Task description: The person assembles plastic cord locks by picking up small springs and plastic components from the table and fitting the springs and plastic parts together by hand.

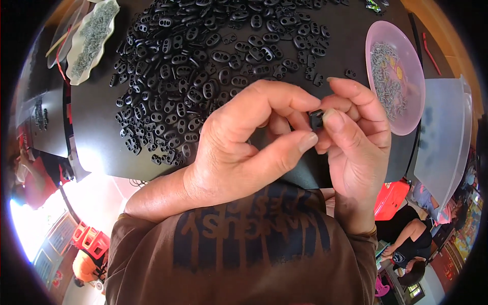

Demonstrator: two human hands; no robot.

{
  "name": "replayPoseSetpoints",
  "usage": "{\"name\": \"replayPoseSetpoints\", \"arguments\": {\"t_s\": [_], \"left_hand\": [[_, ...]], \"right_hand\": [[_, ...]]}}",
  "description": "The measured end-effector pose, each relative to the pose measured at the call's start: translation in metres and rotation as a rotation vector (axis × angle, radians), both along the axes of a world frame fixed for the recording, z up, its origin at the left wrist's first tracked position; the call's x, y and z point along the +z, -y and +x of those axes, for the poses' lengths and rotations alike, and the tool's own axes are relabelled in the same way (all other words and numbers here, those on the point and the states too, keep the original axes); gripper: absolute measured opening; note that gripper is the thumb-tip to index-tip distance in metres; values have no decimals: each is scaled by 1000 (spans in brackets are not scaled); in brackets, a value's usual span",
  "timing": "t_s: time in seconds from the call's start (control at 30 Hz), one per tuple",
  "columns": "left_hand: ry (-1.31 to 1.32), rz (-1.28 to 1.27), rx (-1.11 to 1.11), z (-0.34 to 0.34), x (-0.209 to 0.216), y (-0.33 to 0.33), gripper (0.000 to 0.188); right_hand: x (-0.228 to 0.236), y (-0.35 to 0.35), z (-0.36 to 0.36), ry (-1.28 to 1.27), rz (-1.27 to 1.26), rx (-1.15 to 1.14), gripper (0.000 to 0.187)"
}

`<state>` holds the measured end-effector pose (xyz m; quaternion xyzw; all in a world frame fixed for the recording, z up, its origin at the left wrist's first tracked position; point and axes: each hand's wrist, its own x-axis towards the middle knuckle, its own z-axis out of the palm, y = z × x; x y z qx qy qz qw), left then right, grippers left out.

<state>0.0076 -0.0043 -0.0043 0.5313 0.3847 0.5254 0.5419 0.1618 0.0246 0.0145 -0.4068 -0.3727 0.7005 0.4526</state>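
Observation:
In front of my chest, both hands meet over a small black plastic cord-lock piece (316, 119). My right hand (356, 127) pinches its right side between thumb and fingers. My left hand (249, 140) closes round the left side, thumb tip below and index fingertip above. Fingers cover most of the piece, so its exact form is hard to make out. Beyond my left hand spreads a large heap of black two-hole cord-lock parts (193, 76), oval pieces mixed with smaller ones, on the dark table (351, 25).
At the right stands a pink oval bowl (414, 86) of small grey metal pieces resembling springs. A white wavy-edged dish (77, 76) at the far left holds similar pieces. A translucent plastic sheet or bin (442, 132) is beside the table's right edge. Another person (406, 239) sits at the lower right.

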Motion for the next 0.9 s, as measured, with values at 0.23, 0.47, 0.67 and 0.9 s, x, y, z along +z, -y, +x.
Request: {"name": "replayPoseSetpoints", "arguments": {"t_s": [0.23,0.47,0.67,0.9], "left_hand": [[-88,2,59,-1,2,1,25],[-265,275,147,-2,-3,-8,25],[-456,493,227,1,-4,-8,28],[-520,504,259,4,-6,-6,29]], "right_hand": [[-4,3,-7,25,-4,-17,30],[-7,5,-2,-55,-18,25,17],[-8,4,1,-66,4,53,16],[-14,2,4,-150,-83,92,15]]}}
